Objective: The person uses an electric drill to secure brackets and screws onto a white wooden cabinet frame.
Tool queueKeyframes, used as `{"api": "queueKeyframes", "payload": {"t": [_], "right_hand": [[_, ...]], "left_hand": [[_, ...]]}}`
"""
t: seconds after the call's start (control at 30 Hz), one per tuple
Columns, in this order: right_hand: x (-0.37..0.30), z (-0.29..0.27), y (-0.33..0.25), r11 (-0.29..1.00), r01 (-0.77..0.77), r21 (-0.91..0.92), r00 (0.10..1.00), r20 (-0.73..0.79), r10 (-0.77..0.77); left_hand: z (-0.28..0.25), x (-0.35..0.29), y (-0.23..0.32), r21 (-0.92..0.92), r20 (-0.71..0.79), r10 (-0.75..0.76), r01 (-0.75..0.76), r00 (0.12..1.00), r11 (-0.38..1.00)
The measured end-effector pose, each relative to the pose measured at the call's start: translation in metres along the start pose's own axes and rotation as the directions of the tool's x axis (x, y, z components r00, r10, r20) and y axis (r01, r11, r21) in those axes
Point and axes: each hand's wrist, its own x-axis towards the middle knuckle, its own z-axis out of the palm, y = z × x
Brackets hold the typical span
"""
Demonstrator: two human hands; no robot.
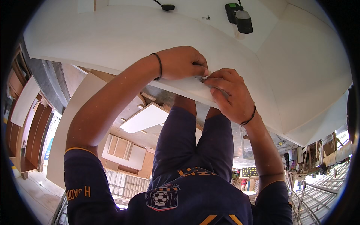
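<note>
Okay, small grey metallic-looking piece [203, 79] sits between the two hands, at the near edge of the big white panel [150, 35]; mostly covered by fingers, so exact kind and long axis can't be told. Relation that counts: piece lies just right of the left hand's fingertips and just left of the right hand's, so neither hand is clearly nearer; panel edge passes just below it, slanting down from left to right. Left hand [183, 63] rests above the panel, coming in from the left, fingers curled and thumb drawn in toward the piece; whether it really grips anything, can't tell. Right hand [232, 92] comes up from lower right, fingers bent, tips at the piece, thumb lower and somewhat apart; contact looks likely, firm grasp can't be confirmed. Black wristband [160, 66] on the left wrist, thin black cord [250, 117] on the right. Farther out on the white surface, beyond the hands: black-and-green cordless tool [244, 21] at upper right, tiny metal bit [207, 17] left of it, small black object [167, 7] on a dark strand, kind unclear. Below the panel edge, dark shorts [174, 135], then a white board [146, 118] lower down and a pale cabinet frame [123, 152]. Far left, brown wooden shelving [38, 133]; far right, metal grating [318, 198], blurry.
</note>
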Motion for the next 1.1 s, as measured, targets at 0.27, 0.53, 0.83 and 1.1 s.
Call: {"api": "queueKeyframes", "payload": {"t": [0.27,0.53,0.83,1.1], "right_hand": [[-0.004,-0.003,-0.001,0.999,-0.048,0.013,0.998,0.03,0.048],[-0.006,-0.008,-0.003,0.997,-0.066,0.036,0.996,0.055,0.064],[-0.011,-0.016,-0.005,0.976,-0.205,0.071,0.972,0.134,0.194],[-0.016,-0.02,-0.005,0.962,-0.251,0.108,0.959,0.166,0.231]], "left_hand": [[0.004,0.004,-0.003,0.113,0.016,0.035,-0.036,0.999,0.993],[0.002,0.002,-0.002,-0.024,0.076,0.088,-0.087,0.993,0.996],[0.003,0.004,0.007,0.045,0.07,0.072,-0.075,0.995,0.996],[0.006,0.002,0.014,0.014,0.066,0.042,-0.043,0.997,0.999]]}}
